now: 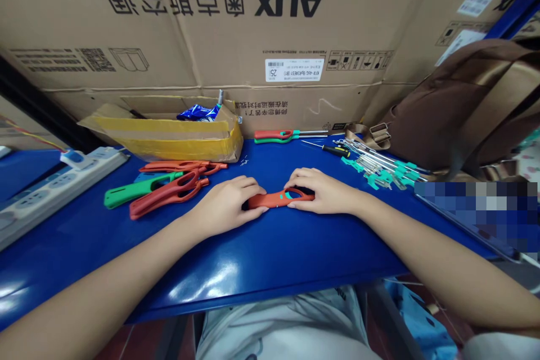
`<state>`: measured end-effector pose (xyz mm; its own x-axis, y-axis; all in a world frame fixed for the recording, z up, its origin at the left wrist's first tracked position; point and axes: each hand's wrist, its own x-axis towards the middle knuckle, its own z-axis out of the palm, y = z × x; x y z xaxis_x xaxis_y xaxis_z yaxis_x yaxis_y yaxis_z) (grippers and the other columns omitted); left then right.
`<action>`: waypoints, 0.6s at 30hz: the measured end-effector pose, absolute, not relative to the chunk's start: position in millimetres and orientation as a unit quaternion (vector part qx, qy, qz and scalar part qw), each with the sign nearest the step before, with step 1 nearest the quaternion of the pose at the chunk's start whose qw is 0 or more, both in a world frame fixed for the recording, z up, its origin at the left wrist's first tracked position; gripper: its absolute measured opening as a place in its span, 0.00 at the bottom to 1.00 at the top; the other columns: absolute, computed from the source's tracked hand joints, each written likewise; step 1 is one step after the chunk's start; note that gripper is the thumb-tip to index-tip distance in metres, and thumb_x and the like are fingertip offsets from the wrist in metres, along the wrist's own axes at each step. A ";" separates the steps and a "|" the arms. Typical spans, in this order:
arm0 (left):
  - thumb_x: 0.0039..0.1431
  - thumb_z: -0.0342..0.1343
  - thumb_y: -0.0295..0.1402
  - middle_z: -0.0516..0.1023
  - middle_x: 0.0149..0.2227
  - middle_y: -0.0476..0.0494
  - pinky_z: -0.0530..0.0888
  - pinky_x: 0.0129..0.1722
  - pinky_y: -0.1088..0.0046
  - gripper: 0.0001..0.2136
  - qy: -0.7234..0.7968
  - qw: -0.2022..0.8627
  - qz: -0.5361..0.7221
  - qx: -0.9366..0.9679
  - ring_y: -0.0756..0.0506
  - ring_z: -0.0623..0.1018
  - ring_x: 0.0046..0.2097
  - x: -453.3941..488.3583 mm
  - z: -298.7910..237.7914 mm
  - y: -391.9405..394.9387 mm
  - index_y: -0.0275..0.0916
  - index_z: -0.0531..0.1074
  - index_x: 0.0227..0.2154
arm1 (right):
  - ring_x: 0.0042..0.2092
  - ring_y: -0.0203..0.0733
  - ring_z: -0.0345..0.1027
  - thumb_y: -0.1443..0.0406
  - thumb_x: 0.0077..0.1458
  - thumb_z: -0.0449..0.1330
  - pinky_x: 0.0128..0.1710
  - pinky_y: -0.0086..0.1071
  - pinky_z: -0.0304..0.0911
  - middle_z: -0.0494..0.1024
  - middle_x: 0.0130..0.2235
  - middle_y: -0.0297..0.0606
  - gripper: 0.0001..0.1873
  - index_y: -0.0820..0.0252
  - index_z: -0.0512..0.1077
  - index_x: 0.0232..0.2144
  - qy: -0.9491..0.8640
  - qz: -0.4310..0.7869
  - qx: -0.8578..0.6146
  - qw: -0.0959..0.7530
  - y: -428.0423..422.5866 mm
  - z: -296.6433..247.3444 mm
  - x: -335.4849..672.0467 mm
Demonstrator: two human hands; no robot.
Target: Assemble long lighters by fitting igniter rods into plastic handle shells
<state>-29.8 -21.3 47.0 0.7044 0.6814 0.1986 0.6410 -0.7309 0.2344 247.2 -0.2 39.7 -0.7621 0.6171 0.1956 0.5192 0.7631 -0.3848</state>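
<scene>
I held the orange lighter casing (273,200) crosswise between my two hands, above the near part of the blue table (278,253). My left hand (230,205) pinched one end, fingers along the far edge, thumb along the near one. My right hand (327,192) gripped the looped end likewise, the green trigger (289,195) showing just beside my fingertips, between both hands.

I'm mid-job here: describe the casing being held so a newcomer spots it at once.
Start at the blue table, in front of the cardboard wall. Near its middle, the left hand and right hand hold an orange, handle-shaped casing. Unlike the loose orange casings to its left, it is in the hands and shows teal at its loop.
</scene>
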 end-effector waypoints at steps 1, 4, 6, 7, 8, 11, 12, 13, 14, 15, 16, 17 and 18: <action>0.63 0.59 0.37 0.79 0.43 0.43 0.74 0.46 0.67 0.10 0.359 0.073 0.139 0.920 0.42 0.78 0.47 -29.9 46.8 -21.3 0.39 0.75 0.45 | 0.51 0.49 0.70 0.57 0.61 0.63 0.52 0.45 0.61 0.76 0.48 0.44 0.17 0.59 0.74 0.49 -0.925 0.157 -0.306 0.159 -0.3 39.7 247.2; 0.63 0.59 0.37 0.79 0.43 0.43 0.74 0.46 0.67 0.10 0.362 0.076 0.143 0.918 0.42 0.78 0.46 -29.9 46.2 -21.3 0.39 0.75 0.44 | 0.51 0.48 0.70 0.56 0.61 0.64 0.52 0.44 0.62 0.76 0.48 0.44 0.18 0.59 0.74 0.49 -0.925 0.159 -0.303 0.163 0.2 39.2 247.0; 0.63 0.59 0.36 0.79 0.43 0.43 0.74 0.45 0.66 0.10 0.366 0.080 0.143 0.916 0.42 0.78 0.46 -29.5 46.1 -21.3 0.39 0.75 0.44 | 0.51 0.49 0.70 0.56 0.61 0.64 0.52 0.45 0.62 0.76 0.48 0.44 0.18 0.58 0.74 0.49 -0.925 0.159 -0.305 0.160 1.0 38.6 246.9; 0.63 0.59 0.36 0.79 0.43 0.43 0.74 0.45 0.66 0.10 0.369 0.082 0.142 0.915 0.42 0.78 0.46 -29.3 46.2 -21.4 0.39 0.75 0.44 | 0.51 0.49 0.70 0.56 0.61 0.64 0.52 0.45 0.61 0.76 0.48 0.44 0.18 0.58 0.74 0.50 -0.925 0.158 -0.306 0.159 1.5 38.3 246.8; 0.63 0.60 0.36 0.78 0.43 0.43 0.75 0.45 0.66 0.10 0.372 0.085 0.141 0.913 0.42 0.78 0.46 -28.9 46.4 -21.6 0.39 0.75 0.44 | 0.51 0.49 0.70 0.56 0.61 0.64 0.53 0.45 0.61 0.76 0.49 0.44 0.18 0.58 0.74 0.50 -0.925 0.157 -0.307 0.157 1.9 38.0 246.8; 0.63 0.60 0.36 0.78 0.43 0.42 0.75 0.45 0.66 0.09 0.376 0.080 0.139 0.913 0.42 0.78 0.45 -26.7 47.0 -23.9 0.38 0.75 0.43 | 0.52 0.49 0.69 0.55 0.60 0.64 0.53 0.45 0.61 0.76 0.50 0.44 0.19 0.58 0.75 0.50 -0.925 0.155 -0.310 0.157 2.2 37.9 246.5; 0.64 0.59 0.36 0.78 0.43 0.42 0.75 0.45 0.66 0.09 0.374 0.068 0.136 0.915 0.42 0.78 0.45 -25.3 47.1 -25.5 0.38 0.75 0.43 | 0.51 0.49 0.70 0.55 0.60 0.64 0.52 0.44 0.61 0.76 0.50 0.44 0.19 0.59 0.75 0.50 -0.925 0.150 -0.314 0.154 1.6 38.3 246.1; 0.65 0.58 0.36 0.78 0.42 0.42 0.75 0.44 0.66 0.09 0.369 0.047 0.130 0.919 0.42 0.78 0.44 -23.5 47.0 -27.6 0.37 0.75 0.43 | 0.51 0.49 0.70 0.55 0.60 0.64 0.52 0.44 0.61 0.77 0.49 0.44 0.19 0.59 0.75 0.49 -0.926 0.141 -0.318 0.149 0.5 38.9 245.4; 0.66 0.57 0.35 0.79 0.42 0.41 0.75 0.44 0.66 0.09 0.365 0.018 0.121 0.923 0.42 0.78 0.44 -21.4 46.8 -30.1 0.37 0.76 0.43 | 0.50 0.49 0.70 0.54 0.60 0.64 0.51 0.44 0.61 0.77 0.49 0.44 0.19 0.59 0.75 0.49 -0.927 0.126 -0.323 0.141 -1.0 39.6 244.4; 0.66 0.56 0.35 0.79 0.41 0.40 0.75 0.43 0.65 0.09 0.361 -0.016 0.107 0.926 0.41 0.78 0.43 -18.9 46.5 -32.7 0.36 0.76 0.43 | 0.49 0.50 0.70 0.54 0.61 0.63 0.50 0.44 0.61 0.78 0.48 0.44 0.20 0.59 0.76 0.49 -0.930 0.104 -0.327 0.131 -2.8 40.3 243.0; 0.67 0.55 0.34 0.79 0.40 0.39 0.75 0.42 0.65 0.09 0.358 -0.051 0.090 0.928 0.40 0.78 0.42 -16.3 45.9 -35.4 0.35 0.76 0.43 | 0.48 0.50 0.70 0.54 0.61 0.63 0.49 0.44 0.61 0.78 0.47 0.45 0.19 0.60 0.76 0.49 -0.933 0.078 -0.329 0.122 -4.9 40.9 241.2; 0.67 0.55 0.33 0.79 0.40 0.38 0.75 0.41 0.64 0.09 0.358 -0.081 0.075 0.927 0.40 0.78 0.41 -13.8 45.2 -37.8 0.34 0.76 0.43 | 0.47 0.50 0.70 0.55 0.62 0.62 0.48 0.44 0.61 0.78 0.47 0.45 0.19 0.60 0.76 0.49 -0.937 0.049 -0.329 0.111 -6.8 41.2 239.2; 0.66 0.55 0.32 0.79 0.39 0.38 0.75 0.41 0.64 0.09 0.356 -0.106 0.064 0.926 0.40 0.78 0.41 -11.7 44.3 -39.7 0.33 0.76 0.43 | 0.46 0.51 0.70 0.56 0.62 0.62 0.47 0.43 0.61 0.78 0.46 0.46 0.18 0.61 0.76 0.48 -0.940 0.018 -0.325 0.100 -8.6 41.2 237.0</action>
